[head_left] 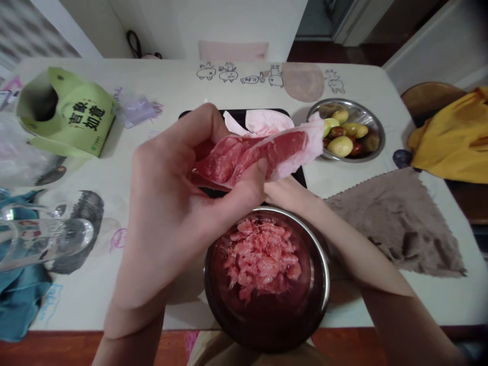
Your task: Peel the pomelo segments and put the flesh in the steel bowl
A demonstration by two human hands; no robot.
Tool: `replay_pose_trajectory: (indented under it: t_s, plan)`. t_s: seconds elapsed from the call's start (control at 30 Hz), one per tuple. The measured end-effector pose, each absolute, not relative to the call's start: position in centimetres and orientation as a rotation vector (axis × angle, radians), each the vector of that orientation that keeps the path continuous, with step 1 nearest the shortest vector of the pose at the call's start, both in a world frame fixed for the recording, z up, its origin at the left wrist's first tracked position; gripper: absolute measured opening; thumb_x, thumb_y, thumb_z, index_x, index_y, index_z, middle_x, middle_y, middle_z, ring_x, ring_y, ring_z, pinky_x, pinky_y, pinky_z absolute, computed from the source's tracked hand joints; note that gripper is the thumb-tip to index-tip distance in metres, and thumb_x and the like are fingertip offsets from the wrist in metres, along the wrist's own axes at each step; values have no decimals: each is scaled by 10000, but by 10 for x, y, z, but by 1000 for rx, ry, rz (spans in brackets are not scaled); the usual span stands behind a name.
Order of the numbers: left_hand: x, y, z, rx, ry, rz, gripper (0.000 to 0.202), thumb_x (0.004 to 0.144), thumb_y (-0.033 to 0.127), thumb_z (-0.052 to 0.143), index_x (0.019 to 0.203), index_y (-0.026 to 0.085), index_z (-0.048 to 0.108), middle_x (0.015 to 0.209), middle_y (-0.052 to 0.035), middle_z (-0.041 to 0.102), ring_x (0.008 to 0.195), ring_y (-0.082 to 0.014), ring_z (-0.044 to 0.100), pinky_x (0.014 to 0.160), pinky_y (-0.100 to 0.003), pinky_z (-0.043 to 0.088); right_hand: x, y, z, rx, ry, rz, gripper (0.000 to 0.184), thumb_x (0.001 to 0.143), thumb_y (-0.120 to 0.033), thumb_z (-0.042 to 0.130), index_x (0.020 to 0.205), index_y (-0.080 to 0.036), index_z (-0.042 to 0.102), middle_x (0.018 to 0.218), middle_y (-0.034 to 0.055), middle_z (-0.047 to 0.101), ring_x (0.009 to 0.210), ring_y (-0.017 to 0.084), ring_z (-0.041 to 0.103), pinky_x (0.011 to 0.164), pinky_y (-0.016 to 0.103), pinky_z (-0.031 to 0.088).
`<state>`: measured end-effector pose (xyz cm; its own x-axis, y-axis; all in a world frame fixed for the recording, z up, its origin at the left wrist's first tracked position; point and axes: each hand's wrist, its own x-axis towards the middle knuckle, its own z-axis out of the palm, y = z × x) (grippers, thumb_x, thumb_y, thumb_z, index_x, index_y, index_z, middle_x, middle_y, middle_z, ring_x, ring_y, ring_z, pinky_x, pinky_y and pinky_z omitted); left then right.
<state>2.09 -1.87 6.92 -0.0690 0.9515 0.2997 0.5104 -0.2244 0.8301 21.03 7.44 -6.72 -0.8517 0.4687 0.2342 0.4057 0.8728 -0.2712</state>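
Observation:
My left hand [179, 203] is closed around a red pomelo segment [247, 155] with pale pink membrane, held above the table's middle. My right hand [285, 193] lies mostly hidden behind the left thumb and under the segment, its fingers touching the fruit's underside. Directly below, at the near table edge, sits a steel bowl [322, 284] holding a heap of peeled red pulp [261, 256]. Behind the segment, a black tray [267, 113] carries pieces of pink peel [267, 122].
A steel dish [371, 119] of green and red jujubes sits at the back right. A brown cloth [400, 223] lies right. A green box [64, 117] stands left, with a glass bottle [41, 241], a teal cloth [19, 295] and a yellow cloth [453, 137].

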Motion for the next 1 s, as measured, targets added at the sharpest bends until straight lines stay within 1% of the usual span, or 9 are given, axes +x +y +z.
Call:
replay_pose_trajectory:
  t_s: [0.13,0.33,0.43,0.53,0.63,0.73,0.83,0.9,1.0]
  plan:
    - [21,-20,71,1730,1580,1228,227,872,243,749,766,223,549,746,10,518,672,-142,423,563,-341,295,213,78,-64,-604,-2750,281,219,969,-149,485,879,-174,683,976,67,694,862,210,555,859,366,411]
    - [21,-18,71,1759,1568,1266,275,873,220,754,730,206,519,688,27,410,640,-117,343,537,-325,258,227,80,-42,-643,-2700,342,238,993,-232,510,821,-187,669,884,55,674,882,214,576,848,356,423]
    - [22,-18,70,1764,1565,1290,295,854,175,760,715,202,501,674,38,394,626,-104,339,527,-303,253,239,70,-18,-611,-2632,603,175,999,-271,561,900,-205,691,913,41,697,899,196,606,873,337,446]
    - [22,-18,68,1775,1558,1323,272,831,157,767,723,195,521,664,41,409,614,-98,344,515,-292,245,249,57,4,-460,-2736,1000,149,997,-248,588,919,-213,710,912,21,717,906,174,633,946,349,447]
    - [23,-19,68,1765,1543,1347,261,824,170,768,724,191,527,662,37,423,606,-100,346,504,-300,238,252,53,10,-391,-2815,1192,159,1003,-203,584,995,-236,740,947,8,751,964,171,660,998,359,437]
    - [23,-20,69,1737,1556,1327,256,829,169,767,726,192,533,671,34,439,612,-100,362,518,-294,248,248,59,-3,-502,-2679,1135,185,1010,-214,577,1060,-233,754,1004,21,772,952,161,682,907,306,472]
    - [23,-21,69,1739,1561,1323,260,828,170,775,728,195,537,667,37,432,613,-98,368,518,-281,250,238,69,-27,-697,-2527,932,179,974,-164,595,1014,-200,766,949,33,772,845,149,686,819,274,481]
    - [23,-21,69,1756,1563,1326,259,828,182,777,730,194,538,666,36,440,612,-99,375,513,-281,248,230,75,-43,-734,-2629,843,197,928,-105,609,973,-204,773,945,34,768,868,161,684,834,281,479]
    - [23,-20,69,1750,1567,1318,255,834,195,766,731,198,533,673,33,454,613,-107,372,515,-299,250,221,78,-60,-718,-2677,868,280,920,-55,563,973,-229,776,999,24,769,945,165,678,888,295,479]
